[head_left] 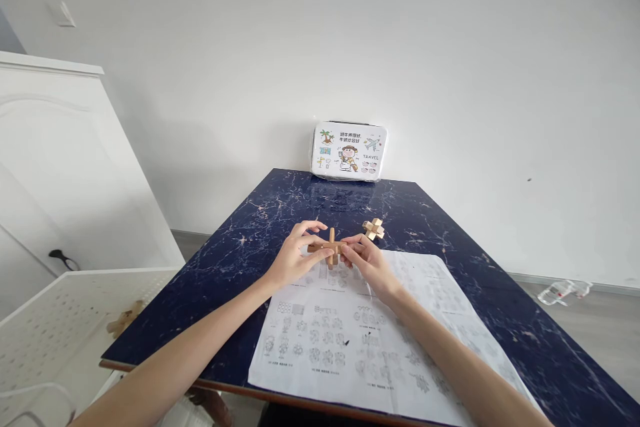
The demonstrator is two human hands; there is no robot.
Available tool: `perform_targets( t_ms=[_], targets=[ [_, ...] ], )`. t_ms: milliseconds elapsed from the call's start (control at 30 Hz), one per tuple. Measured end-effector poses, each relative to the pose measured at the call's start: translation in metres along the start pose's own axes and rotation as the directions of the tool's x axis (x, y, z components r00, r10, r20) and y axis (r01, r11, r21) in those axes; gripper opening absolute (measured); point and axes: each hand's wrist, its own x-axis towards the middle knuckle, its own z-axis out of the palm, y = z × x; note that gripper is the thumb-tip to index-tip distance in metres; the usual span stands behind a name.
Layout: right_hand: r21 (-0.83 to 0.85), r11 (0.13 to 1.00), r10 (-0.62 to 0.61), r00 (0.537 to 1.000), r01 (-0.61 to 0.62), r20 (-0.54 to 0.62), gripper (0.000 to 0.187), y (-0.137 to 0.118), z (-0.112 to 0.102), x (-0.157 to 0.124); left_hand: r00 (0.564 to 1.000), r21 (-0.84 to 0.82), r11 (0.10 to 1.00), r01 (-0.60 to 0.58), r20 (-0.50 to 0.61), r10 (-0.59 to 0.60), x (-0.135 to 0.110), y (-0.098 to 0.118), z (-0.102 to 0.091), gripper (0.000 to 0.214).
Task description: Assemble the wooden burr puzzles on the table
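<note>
A wooden burr puzzle (332, 248) of crossed brown sticks is held up over the top of a printed sheet (345, 360). My left hand (295, 253) grips its left side, thumb in front, with the other fingers bent behind and above. From the right, my right hand (369, 261) pinches the end of a crosswise stick between thumb and fingers. One stick points upward between the hands. Just beyond my right hand, a paler wooden burr puzzle (374, 228) sits assembled on the table. My fingers hide parts of the held puzzle.
The dark blue marbled table (235, 227) runs back to the wall. A white cartoon-printed case (349, 152) leans there. On the left are a white cabinet (60, 167) and a white perforated surface (60, 307) bearing wooden pieces (125, 320). A clear plastic item (565, 291) lies low on the right.
</note>
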Motion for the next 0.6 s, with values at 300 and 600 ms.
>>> perform_targets(
  t_ms=[300, 600],
  targets=[
    [0.013, 1.000, 0.005, 0.983, -0.002, -0.182, 0.046, 0.009, -0.007, 0.006, 0.997, 0.043, 0.998, -0.034, 0.072, 0.031, -0.002, 0.006, 0.003, 0.018],
    [0.103, 0.994, 0.050, 0.956, -0.021, -0.289, 0.044, 0.011, -0.013, 0.008, 0.961, 0.173, 0.960, 0.218, -0.211, -0.180, 0.003, -0.024, -0.001, 0.037]
  ],
)
